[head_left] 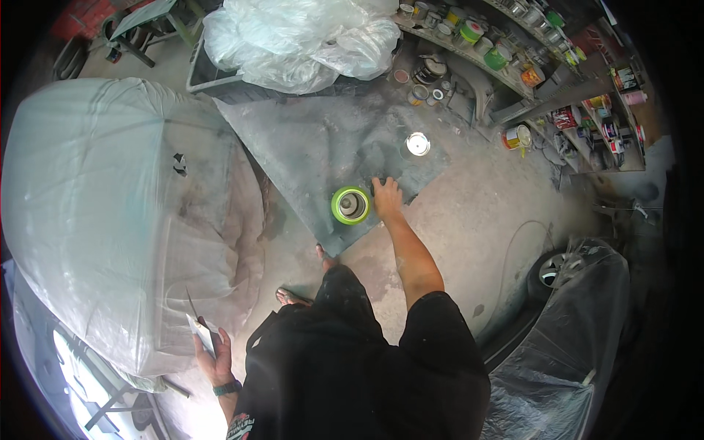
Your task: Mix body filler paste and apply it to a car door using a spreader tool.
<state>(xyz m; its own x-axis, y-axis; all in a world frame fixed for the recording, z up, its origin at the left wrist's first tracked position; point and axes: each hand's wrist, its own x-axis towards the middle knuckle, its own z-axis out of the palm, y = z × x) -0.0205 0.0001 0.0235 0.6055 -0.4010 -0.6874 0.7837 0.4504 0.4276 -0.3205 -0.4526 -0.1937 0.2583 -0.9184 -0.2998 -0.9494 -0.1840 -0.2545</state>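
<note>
My left hand, at the lower left, is closed round a flat white-and-grey tool with a thin dark blade or rod pointing up from it. Its exact kind does not show. On a grey sheet spread over the floor stands an open bright-green can with a metallic inner wall. What is inside the can is hard to make out. My right arm reaches forward, and my right hand is low beside the can's right side, fingers apart and slightly bent. Beyond it lies a shiny white round can or lid.
Plastic-draped bulky shapes stand left and lower right, near a wheel. A grey bin heaped with clear plastic film is ahead. Shelves of paint cans line the far right. My feet stand near the sheet's corner.
</note>
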